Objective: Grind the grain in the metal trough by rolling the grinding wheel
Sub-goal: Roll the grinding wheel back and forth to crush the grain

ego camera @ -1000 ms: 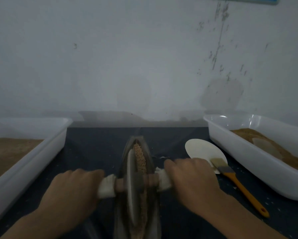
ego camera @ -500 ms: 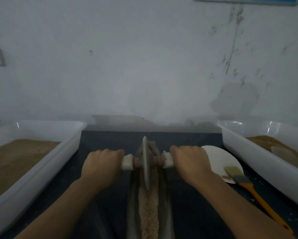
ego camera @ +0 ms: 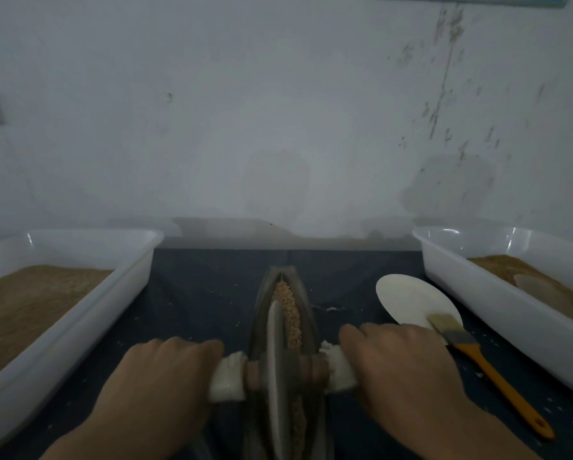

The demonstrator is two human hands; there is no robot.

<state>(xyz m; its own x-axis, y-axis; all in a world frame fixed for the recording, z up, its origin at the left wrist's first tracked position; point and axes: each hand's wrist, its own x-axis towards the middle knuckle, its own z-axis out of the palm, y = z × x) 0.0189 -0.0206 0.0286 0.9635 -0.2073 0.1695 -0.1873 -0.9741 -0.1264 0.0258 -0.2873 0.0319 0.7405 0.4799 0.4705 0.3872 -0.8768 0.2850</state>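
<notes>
I see the narrow boat-shaped dark metal trough (ego camera: 306, 313) at table centre, running away from me on the dark blue table (ego camera: 205, 293). The thin grey metal grinding wheel (ego camera: 276, 366) stands on edge inside it, at the near half. Coarse tan grain (ego camera: 288, 310) lies in the groove ahead of the wheel, and a thinner strip shows beside the disc lower down.

Grip state: left hand (ego camera: 155, 383) is clenched around the white cloth-wrapped left end of the brown wooden axle (ego camera: 228, 376); right hand (ego camera: 401, 370) is clenched around the wrapped right end (ego camera: 340, 370). Knuckles up, both hands level across the trough.

Surroundings:
- Left white plastic tray (ego camera: 126, 287), holding brown powder, just beside the left hand.
- Right white plastic tray (ego camera: 477, 300), brown powder plus a pale flat piece half buried in it.
- White round paper disc (ego camera: 408, 300) on the table between trough and right tray, near the right knuckles.
- Orange-handled flat brush (ego camera: 484, 363), bristles resting on the disc's near edge, handle angled toward me, close to the right wrist.
- Pale scuffed wall (ego camera: 278, 111) behind the table.

The trough's near end runs out of view at the bottom.
</notes>
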